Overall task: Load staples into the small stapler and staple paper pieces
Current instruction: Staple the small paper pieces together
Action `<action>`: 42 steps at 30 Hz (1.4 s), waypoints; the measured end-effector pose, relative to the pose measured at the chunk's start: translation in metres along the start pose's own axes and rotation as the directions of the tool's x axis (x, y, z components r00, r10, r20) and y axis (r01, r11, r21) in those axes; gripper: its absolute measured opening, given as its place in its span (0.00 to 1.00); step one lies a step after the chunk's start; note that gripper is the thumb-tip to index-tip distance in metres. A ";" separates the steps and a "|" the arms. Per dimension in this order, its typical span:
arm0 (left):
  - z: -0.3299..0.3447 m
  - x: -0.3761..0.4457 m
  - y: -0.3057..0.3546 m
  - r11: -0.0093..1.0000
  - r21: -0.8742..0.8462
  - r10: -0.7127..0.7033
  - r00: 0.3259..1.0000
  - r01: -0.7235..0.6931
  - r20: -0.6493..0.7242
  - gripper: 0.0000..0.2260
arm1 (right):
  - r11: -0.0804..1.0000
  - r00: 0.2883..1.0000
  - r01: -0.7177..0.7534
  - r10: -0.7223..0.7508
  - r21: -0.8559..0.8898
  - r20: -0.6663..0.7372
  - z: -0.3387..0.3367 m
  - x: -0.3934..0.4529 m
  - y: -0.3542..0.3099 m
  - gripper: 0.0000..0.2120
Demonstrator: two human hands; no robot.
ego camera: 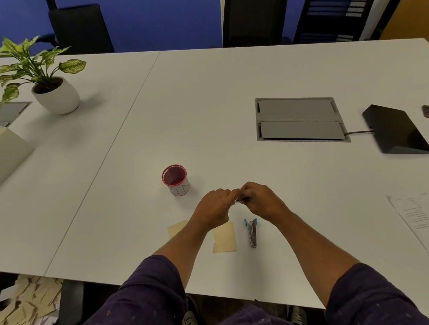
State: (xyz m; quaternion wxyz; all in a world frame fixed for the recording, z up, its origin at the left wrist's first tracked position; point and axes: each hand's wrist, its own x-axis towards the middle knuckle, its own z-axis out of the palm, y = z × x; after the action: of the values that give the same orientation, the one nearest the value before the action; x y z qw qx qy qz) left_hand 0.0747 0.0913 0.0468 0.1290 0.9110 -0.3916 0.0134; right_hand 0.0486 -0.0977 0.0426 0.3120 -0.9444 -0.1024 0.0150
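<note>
While both hands meet above the worktop, pinching a small silvery strip, likely staples: left hand and right hand each clamped on an end. Lying just below the right hand, near side, the small stapler, long axis running toward the body. Closer to the right hand. Paper pieces just beside it, leftward.

- The worktop looks matt, smooth and white.
- The small stapler has a shiny metal body with blue plastic at one end.
- The two paper pieces are matt and tan.
- A thin metallic strip, glinting, sits between the left hand and the right hand.
- The cup has a glossy red rim.
- The black pad is glossy.
- The plant pot is smooth and white.
</note>
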 end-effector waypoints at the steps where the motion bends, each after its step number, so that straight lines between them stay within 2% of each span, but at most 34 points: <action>1: 0.000 -0.001 0.000 1.000 0.000 -0.007 1.000 0.007 0.003 0.24 | 1.000 1.000 0.008 -0.008 -0.011 0.011 0.000 0.001 0.000 0.08; 6: -0.002 0.000 0.000 1.000 0.017 -0.015 1.000 0.015 0.001 0.23 | 0.999 0.998 0.037 -0.039 -0.032 -0.042 -0.004 -0.006 0.007 0.07; 9: -0.004 0.000 -0.001 0.999 0.029 -0.026 1.000 0.027 -0.012 0.23 | 0.999 0.996 0.005 -0.009 -0.041 -0.094 -0.008 -0.017 0.020 0.09; 13: -0.003 0.000 0.001 0.999 0.039 -0.010 1.000 0.011 -0.028 0.22 | 1.000 0.996 -0.012 0.011 -0.018 -0.084 -0.009 -0.025 0.031 0.12; 19: 0.000 0.004 0.006 1.000 0.019 -0.002 0.999 0.002 -0.038 0.23 | 0.999 0.988 0.012 -0.019 -0.043 -0.153 -0.008 -0.020 0.026 0.08; 28: -0.002 0.001 0.002 0.999 -0.018 -0.039 0.997 0.037 -0.064 0.21 | 0.985 0.959 0.053 -0.005 0.163 -0.282 -0.016 -0.021 0.020 0.06; 33: -0.004 0.000 0.003 0.999 -0.028 -0.046 0.998 0.045 -0.051 0.21 | 0.980 0.965 0.094 -0.047 0.173 -0.258 -0.011 -0.017 0.012 0.07; 42: -0.008 -0.002 0.007 0.999 -0.030 -0.016 0.999 0.015 -0.033 0.21 | 0.995 0.978 0.095 -0.091 0.015 -0.185 -0.006 -0.011 0.008 0.08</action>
State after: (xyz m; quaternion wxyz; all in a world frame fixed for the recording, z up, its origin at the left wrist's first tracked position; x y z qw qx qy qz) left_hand 0.0686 0.0898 0.0563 0.1489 0.9117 -0.3823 0.0216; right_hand 0.0398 -0.1095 0.0422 0.3316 -0.9322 -0.1171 -0.0860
